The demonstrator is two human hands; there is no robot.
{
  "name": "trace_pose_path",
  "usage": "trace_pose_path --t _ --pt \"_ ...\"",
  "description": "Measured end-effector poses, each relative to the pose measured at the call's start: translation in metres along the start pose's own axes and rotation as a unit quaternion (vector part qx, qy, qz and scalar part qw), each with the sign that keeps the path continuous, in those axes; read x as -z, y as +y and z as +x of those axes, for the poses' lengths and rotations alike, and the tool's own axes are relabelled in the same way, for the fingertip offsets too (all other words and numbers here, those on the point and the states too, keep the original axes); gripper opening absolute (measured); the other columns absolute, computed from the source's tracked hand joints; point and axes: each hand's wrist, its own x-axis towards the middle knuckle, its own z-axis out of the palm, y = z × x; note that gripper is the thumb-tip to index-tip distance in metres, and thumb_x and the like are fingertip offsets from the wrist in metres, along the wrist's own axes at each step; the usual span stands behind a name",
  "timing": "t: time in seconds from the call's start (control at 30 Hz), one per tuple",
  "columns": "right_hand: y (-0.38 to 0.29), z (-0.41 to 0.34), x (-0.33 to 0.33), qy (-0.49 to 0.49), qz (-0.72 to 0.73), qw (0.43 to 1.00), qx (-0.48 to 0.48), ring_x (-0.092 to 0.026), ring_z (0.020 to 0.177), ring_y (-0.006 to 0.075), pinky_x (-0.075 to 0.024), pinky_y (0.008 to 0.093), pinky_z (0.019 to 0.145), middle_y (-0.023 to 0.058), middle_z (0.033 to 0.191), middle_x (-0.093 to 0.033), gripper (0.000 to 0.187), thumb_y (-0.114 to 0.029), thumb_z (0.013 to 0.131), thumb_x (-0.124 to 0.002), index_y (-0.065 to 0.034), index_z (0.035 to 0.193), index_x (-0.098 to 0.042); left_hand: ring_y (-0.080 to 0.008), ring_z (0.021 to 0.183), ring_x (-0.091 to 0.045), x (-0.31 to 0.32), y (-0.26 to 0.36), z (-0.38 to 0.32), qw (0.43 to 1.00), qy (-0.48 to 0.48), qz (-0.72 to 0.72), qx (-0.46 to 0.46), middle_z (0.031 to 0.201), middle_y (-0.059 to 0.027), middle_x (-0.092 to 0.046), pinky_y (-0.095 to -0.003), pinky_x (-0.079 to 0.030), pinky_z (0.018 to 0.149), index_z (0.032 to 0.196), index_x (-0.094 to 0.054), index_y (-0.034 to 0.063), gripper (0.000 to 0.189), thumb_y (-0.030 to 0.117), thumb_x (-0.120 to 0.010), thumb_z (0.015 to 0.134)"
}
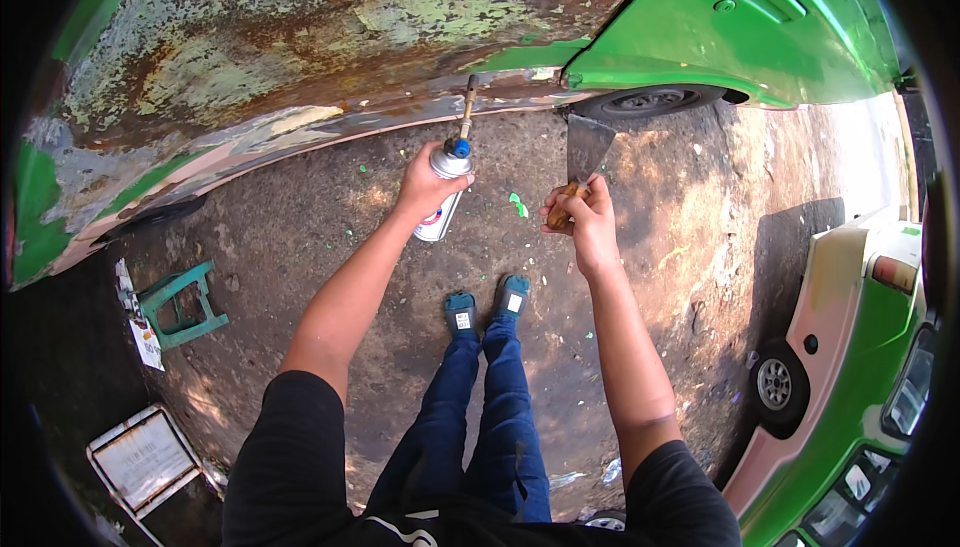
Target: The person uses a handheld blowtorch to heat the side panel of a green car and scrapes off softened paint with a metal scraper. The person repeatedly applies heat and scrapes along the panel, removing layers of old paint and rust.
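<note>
My left hand (433, 185) is closed around a gas canister (438, 218) fitted with a blowtorch head (466, 115), whose nozzle points toward the car. No flame can be made out. In my right hand (589, 214) is the wooden handle of a broad metal scraper (589, 143), its blade pointing away from me near the front wheel. Before me stands a car body panel (315, 44) with rust, bare patches and flaking pale green paint. Beside it, a green door or fender panel (697, 29) has smooth, glossy paint.
Green paint flakes (518, 205) lie on the rough ground between my hands. A green plastic stool (184, 307) lies at the left, near a metal-framed board (142, 457). Another car, green and pink (832, 352), stands at the right. A tire (649, 102) is under the near car.
</note>
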Motion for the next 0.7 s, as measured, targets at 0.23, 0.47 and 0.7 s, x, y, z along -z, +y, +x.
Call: trace_pose_path --t 0.23,0.47,0.7 --pt "0.000 0.001 0.003 -0.003 -0.001 1.000 0.004 -0.065 0.082 0.0175 -0.0580 0.0323 0.065 0.0104 0.094 -0.061 0.030 -0.002 0.089 -0.045 -0.0064 0.118 -0.036 -0.0155 0.091 -0.065 -0.001 0.007 -0.002 1.000 -0.002 -0.008 0.016 0.101 -0.0085 -0.068 -0.0314 -0.052 0.083 0.121 -0.052 -0.0011 0.067 0.017 -0.088 0.068" --pt "-0.001 -0.001 0.002 -0.005 -0.004 1.000 0.004 -0.065 0.081 0.0175 -0.0582 0.0315 0.063 0.0105 0.093 -0.061 0.029 -0.002 0.089 -0.044 -0.0073 0.115 -0.035 -0.0156 0.090 -0.065 0.005 0.009 -0.006 0.999 -0.002 -0.031 0.013 0.100 -0.0082 -0.069 -0.0315 -0.052 0.083 0.119 -0.053 0.0000 0.065 0.017 -0.088 0.068" --pt "0.001 0.000 0.001 -0.007 0.001 1.000 0.003 -0.066 0.081 0.0175 -0.0581 0.0314 0.063 0.0101 0.094 -0.062 0.029 -0.002 0.089 -0.044 -0.0078 0.116 -0.035 -0.0154 0.094 -0.064 0.011 0.005 -0.008 1.000 -0.015 -0.003 0.018 0.103 -0.0070 -0.067 -0.0321 -0.051 0.085 0.121 -0.052 0.0005 0.065 0.016 -0.088 0.068"
